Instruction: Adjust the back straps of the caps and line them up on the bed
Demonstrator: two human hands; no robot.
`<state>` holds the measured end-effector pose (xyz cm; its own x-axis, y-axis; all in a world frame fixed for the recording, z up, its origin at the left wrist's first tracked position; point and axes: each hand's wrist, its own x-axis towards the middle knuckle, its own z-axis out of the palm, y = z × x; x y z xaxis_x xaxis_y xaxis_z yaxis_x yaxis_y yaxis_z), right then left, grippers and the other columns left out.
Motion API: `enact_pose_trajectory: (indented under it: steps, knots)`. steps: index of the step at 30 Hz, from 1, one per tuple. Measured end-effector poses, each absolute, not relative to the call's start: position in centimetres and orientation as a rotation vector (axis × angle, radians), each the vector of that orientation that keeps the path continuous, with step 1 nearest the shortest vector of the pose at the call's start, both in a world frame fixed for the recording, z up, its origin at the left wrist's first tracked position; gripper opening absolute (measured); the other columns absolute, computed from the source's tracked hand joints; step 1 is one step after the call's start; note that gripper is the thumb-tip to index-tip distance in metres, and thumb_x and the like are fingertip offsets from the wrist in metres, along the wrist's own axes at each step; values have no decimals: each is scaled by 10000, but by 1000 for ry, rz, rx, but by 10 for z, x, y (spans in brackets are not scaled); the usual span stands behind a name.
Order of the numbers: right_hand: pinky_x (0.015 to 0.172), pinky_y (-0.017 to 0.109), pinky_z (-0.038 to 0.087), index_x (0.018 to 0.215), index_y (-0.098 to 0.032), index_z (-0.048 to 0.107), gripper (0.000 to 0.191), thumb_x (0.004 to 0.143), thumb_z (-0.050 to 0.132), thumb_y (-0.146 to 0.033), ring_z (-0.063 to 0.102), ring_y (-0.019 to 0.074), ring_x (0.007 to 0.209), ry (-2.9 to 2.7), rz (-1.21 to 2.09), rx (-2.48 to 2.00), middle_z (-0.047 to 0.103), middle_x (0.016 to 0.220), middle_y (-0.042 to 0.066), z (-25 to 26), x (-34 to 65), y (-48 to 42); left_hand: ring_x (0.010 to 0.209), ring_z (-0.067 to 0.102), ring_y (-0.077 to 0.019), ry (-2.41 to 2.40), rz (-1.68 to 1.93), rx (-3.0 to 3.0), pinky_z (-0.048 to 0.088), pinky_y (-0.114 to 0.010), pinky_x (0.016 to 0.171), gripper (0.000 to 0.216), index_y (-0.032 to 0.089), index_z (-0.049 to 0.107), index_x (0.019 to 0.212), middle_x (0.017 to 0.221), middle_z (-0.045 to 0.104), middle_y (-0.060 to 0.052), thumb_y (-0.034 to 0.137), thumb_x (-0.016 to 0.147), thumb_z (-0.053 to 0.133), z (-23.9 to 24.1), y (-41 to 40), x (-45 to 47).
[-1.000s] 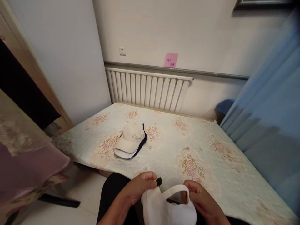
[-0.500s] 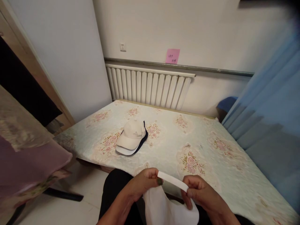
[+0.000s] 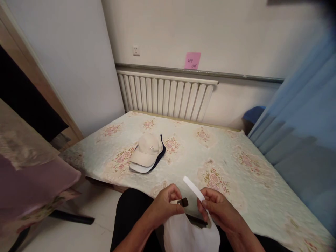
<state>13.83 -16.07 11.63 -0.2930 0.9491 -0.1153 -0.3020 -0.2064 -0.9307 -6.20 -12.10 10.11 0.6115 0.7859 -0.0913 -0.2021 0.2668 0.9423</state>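
Observation:
Low in front of me, over my lap, is a white cap (image 3: 190, 233) with its back opening facing up. My left hand (image 3: 166, 203) is closed on the short side of its closure, where a dark buckle (image 3: 184, 202) sticks out past the fingertips. Between thumb and fingers, my right hand (image 3: 217, 204) pinches the white strap (image 3: 194, 189). The strap's free end points up and left, apart from the buckle. Farther off on the bed lies a stack of caps, a beige cap (image 3: 148, 149) over a white and a dark blue one.
The caps rest on a bed (image 3: 189, 150) with a floral cover. Behind it stands a white radiator (image 3: 168, 96) under a pipe. A blue curtain (image 3: 301, 133) hangs at the right. At the left are a pink cloth (image 3: 34, 189) and a black leg (image 3: 72, 217).
The strap spanned both hands before. Its end is now out of my left hand and sticks up free from my right, and the buckle end shows in my left fingers.

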Motion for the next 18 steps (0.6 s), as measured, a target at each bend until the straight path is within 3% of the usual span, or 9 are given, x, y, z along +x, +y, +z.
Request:
enact_pose_trajectory:
  steps: [11, 18]
  knots:
    - [591, 250, 419, 743, -136, 630, 222, 706, 728, -332, 601, 117, 589, -1006, 1701, -857, 676, 688, 30, 121, 118, -160, 766, 635, -186, 655, 753, 1291, 438, -282, 701, 235, 189, 465, 742, 773, 667, -21, 158, 676, 688, 108, -132, -52]
    - [576, 250, 422, 712, -141, 625, 233, 666, 754, -329, 592, 118, 568, -959, 1716, -855, 661, 648, 14, 121, 113, -158, 691, 605, -154, 717, 803, 1542, 430, -266, 699, 133, 199, 491, 743, 707, 638, 8, 117, 719, 593, 114, -138, -50]
